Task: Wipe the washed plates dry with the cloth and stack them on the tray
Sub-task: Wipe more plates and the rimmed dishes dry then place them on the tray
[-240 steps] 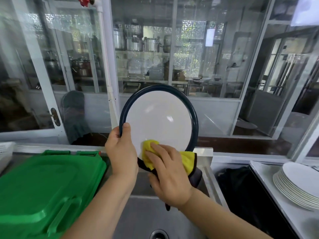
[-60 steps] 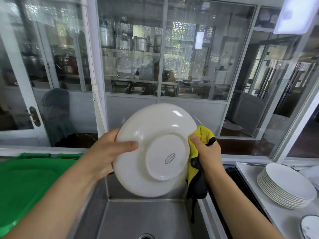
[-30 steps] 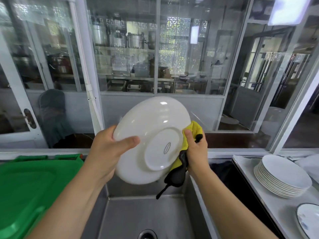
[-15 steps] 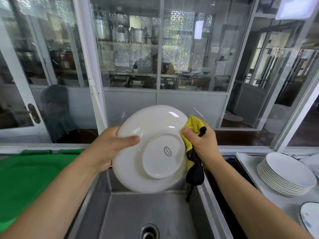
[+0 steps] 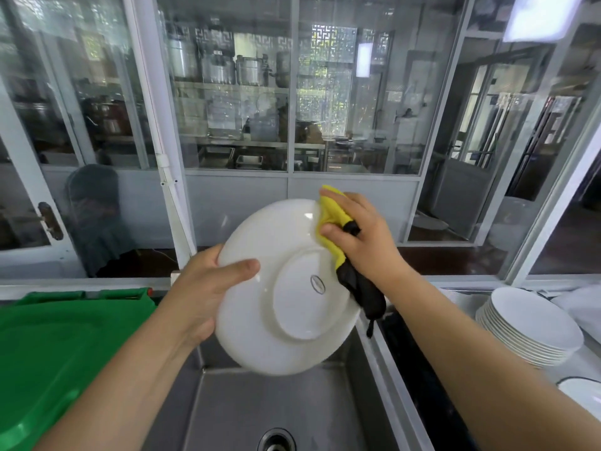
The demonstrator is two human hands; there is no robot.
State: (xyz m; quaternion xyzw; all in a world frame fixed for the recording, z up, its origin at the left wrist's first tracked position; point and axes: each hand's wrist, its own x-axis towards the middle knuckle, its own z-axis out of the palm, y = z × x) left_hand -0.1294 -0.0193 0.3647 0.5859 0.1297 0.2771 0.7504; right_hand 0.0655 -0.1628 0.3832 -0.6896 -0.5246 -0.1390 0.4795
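Note:
A white plate (image 5: 276,333) is held up over the sink with its underside and foot ring facing me. My left hand (image 5: 201,288) grips its left rim, thumb across the back. My right hand (image 5: 361,236) pinches a yellow and black cloth (image 5: 335,222) over the plate's upper right rim; the cloth's black end hangs down behind the rim. A stack of several white plates (image 5: 533,323) stands on the counter at the right.
A steel sink (image 5: 260,408) with a drain (image 5: 276,441) lies below the plate. A green plastic lid (image 5: 55,346) covers the left side. Another dark-rimmed plate (image 5: 582,388) lies at the right edge. Glass partitions stand behind the counter.
The plate was turned from its face to its underside. In the last second my right hand slid the cloth up along the rim, from the right side to the upper right.

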